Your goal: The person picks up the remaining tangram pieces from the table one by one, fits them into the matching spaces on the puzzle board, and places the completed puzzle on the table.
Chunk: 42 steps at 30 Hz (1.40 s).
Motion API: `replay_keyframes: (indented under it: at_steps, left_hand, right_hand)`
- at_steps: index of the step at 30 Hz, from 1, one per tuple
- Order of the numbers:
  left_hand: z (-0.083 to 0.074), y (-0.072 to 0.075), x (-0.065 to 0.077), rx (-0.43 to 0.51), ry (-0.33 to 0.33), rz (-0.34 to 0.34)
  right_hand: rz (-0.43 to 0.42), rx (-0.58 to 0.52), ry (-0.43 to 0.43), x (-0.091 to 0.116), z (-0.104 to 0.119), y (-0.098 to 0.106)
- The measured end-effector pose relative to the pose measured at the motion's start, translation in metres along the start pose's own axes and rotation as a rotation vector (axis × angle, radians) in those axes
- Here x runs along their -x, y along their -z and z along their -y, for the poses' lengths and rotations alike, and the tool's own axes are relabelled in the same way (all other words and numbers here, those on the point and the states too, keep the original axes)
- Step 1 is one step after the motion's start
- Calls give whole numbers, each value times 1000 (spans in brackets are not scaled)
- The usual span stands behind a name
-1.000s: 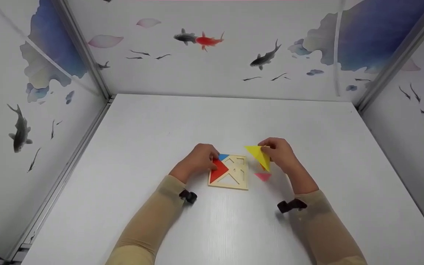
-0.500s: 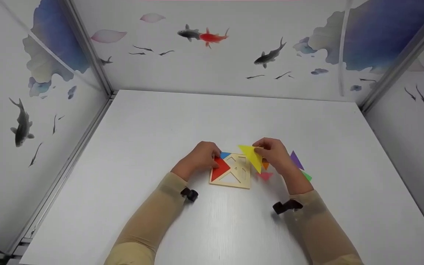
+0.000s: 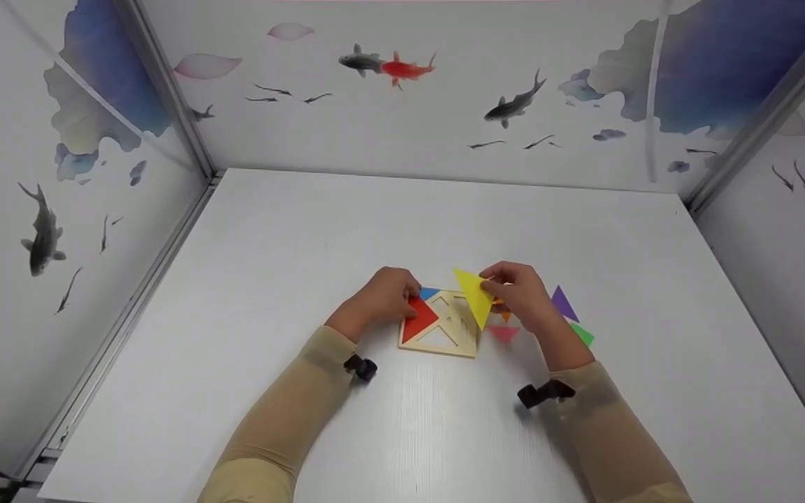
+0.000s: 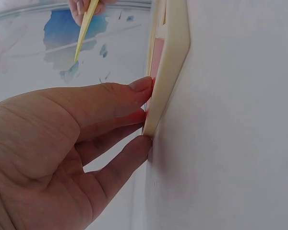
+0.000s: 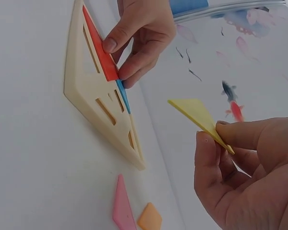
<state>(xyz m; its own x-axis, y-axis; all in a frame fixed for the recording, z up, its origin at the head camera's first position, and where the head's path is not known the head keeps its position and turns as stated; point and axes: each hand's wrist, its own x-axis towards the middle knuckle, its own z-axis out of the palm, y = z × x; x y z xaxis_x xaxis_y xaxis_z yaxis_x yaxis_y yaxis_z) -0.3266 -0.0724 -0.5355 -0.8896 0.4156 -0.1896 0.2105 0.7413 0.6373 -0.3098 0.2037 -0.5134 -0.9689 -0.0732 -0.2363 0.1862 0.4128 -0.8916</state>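
Note:
My left hand holds the left edge of a wooden tangram board on the table. Its thumb lies on the red triangle, which sits in the board beside a blue piece; the other fingers are at the board's side. Several recesses in the board show bare. Between thumb and fingers, my right hand pinches a large yellow triangle. That triangle is raised and tilted above the board's right edge, apart from it in the right wrist view.
Right of the board lie a pink triangle and an orange piece, the latter partly hidden by my right hand in the head view. Beyond my right wrist are a purple triangle and a green piece. Printed walls enclose the white table.
My right hand has moved slightly left with the yellow triangle, which has turned and now overlaps the board in view. The purple and green pieces have come into sight. My left hand stays put.

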Motion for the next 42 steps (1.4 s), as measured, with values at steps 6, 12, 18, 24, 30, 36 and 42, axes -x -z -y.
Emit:
replay_keyframes:
  at_steps: [6,12,18,24,30,36,42]
  left_hand:
    - [1,-1,-1,-51,-56,-20]
    - [2,-3,-2,-30,-36,-15]
    - [2,-2,-1,-32,-43,-12]
    - [2,-2,0,-32,-42,-5]
    - [3,-2,0,-37,-37,-4]
    - [1,-1,0,-29,-33,-13]
    - [1,1,-1,-29,-26,-11]
  right_hand:
    - [23,-33,14,1,-2,-5]
    - [47,-20,-11,-1,-4,-7]
    - [67,18,-8,-1,-6,-10]
    - [67,65,16,2,-5,-18]
    - [74,101,65,5,-3,-28]
    - [77,128,117,8,-1,-34]
    - [86,139,149,11,1,-37]
